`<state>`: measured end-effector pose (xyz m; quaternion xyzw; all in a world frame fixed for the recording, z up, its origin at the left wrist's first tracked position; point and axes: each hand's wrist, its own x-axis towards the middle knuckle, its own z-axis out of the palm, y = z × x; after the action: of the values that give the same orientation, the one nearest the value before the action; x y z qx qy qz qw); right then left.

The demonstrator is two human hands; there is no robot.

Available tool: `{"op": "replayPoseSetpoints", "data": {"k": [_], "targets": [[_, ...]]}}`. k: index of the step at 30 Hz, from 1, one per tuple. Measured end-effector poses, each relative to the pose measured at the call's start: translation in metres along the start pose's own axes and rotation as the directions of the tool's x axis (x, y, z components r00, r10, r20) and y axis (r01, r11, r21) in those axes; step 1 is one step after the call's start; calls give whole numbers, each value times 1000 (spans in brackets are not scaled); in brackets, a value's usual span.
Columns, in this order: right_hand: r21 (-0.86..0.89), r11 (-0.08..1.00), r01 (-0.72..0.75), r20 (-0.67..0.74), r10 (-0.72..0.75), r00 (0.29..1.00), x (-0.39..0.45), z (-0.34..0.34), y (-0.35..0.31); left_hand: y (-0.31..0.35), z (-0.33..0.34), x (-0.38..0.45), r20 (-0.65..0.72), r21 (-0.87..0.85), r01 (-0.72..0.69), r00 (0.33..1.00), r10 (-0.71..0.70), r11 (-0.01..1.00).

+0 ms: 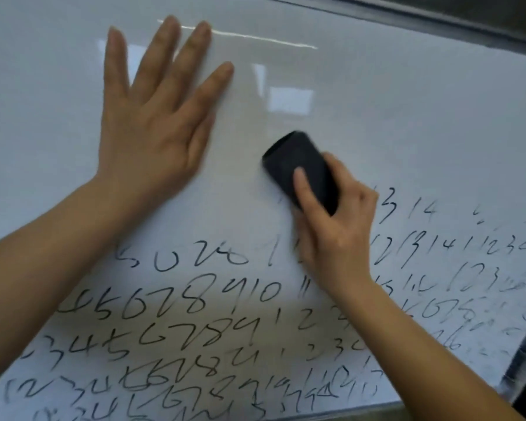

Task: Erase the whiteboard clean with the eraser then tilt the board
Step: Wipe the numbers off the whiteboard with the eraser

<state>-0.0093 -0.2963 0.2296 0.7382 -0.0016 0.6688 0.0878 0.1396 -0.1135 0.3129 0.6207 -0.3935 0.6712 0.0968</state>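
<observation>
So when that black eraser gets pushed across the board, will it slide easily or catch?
The eraser probably glides: the whiteboard looks glossy with reflections. It seems light, since the right hand grips it alone. Its motion blur suggests little drag.

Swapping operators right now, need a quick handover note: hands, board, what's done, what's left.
Left hand: open, flat on the whiteboard, bracing it.
Right hand: grips the eraser, which sits on the board mid-centre at the upper edge of the writing.
Done: the upper part of the board looks clean.
Left: rows of handwritten numbers cover the lower part; those on the right are smeared, only partly wiped. Erase them all, then tilt the board.
</observation>
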Motion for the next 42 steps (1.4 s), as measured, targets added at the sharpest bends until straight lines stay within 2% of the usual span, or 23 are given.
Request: {"op": "replayPoseSetpoints", "data": {"k": [4,8,13,16,18,23,28,33,37,42], "targets": [[19,998,-53,-41,54,998,8,-7,20,4,1,-2,-35,11,23,999,-23,1000],[70,995,-73,-46,76,996,-4,0,2,6,1,-5,-38,8,48,998,-47,999],[104,985,136,27,-140,990,-39,14,-32,9,-2,-5,-26,-9,54,998,-55,998],[86,978,191,48,-195,980,-37,13,-29,10,-1,-4,-21,-21,51,998,-52,998],[61,985,159,19,-160,987,-24,12,-20,10,1,-5,-8,-27,49,999,-49,998],[-3,998,-57,-78,57,995,18,5,9,10,2,-7,2,-43,45,999,-45,998],[16,987,-162,-108,162,981,17,6,-1,9,-1,-9,13,-90,49,999,-48,995],[8,998,-57,-8,57,998,-24,12,-31,6,-1,-11,21,-120,-20,1000,23,993],[-13,1000,5,34,-5,999,-32,8,-22,8,3,-11,-15,-127,-46,999,45,991],[-62,990,-125,-47,122,991,-11,-5,29,6,9,-12,-10,-172,-47,999,46,984]]}}
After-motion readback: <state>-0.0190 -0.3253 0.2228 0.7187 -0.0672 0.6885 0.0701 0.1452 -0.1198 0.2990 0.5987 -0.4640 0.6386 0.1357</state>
